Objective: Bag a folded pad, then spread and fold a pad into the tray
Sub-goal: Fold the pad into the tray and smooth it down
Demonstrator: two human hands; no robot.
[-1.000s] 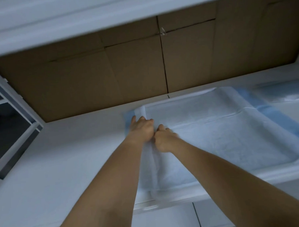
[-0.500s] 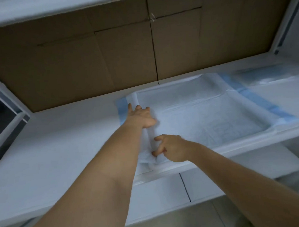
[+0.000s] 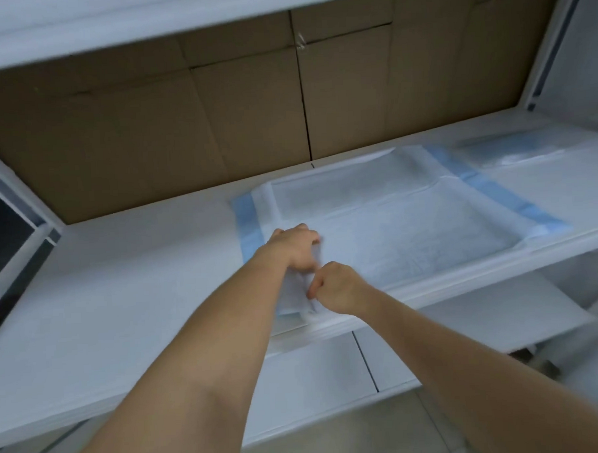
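Observation:
A white pad with blue side strips (image 3: 394, 236) lies spread inside a shallow white tray (image 3: 430, 289) on the white shelf. Its edges ride up over the tray's rim. My left hand (image 3: 297, 248) lies on the pad's left edge with curled fingers and holds the fabric there. Just in front of it, my right hand (image 3: 334, 286) is curled and pinches the pad's near left edge at the tray rim. A clear bag with a folded blue pad (image 3: 513, 146) lies at the back right of the shelf.
The white shelf (image 3: 122, 295) stretches to the left of the tray. Brown cardboard boxes (image 3: 217, 110) line the wall behind. A lower white shelf (image 3: 466, 321) sticks out beneath, and a metal upright (image 3: 550, 40) stands at the right.
My left hand has slid back toward me along the pad's left edge. My right hand stays at the near left edge, its fingers now curled tighter. The camera has shifted.

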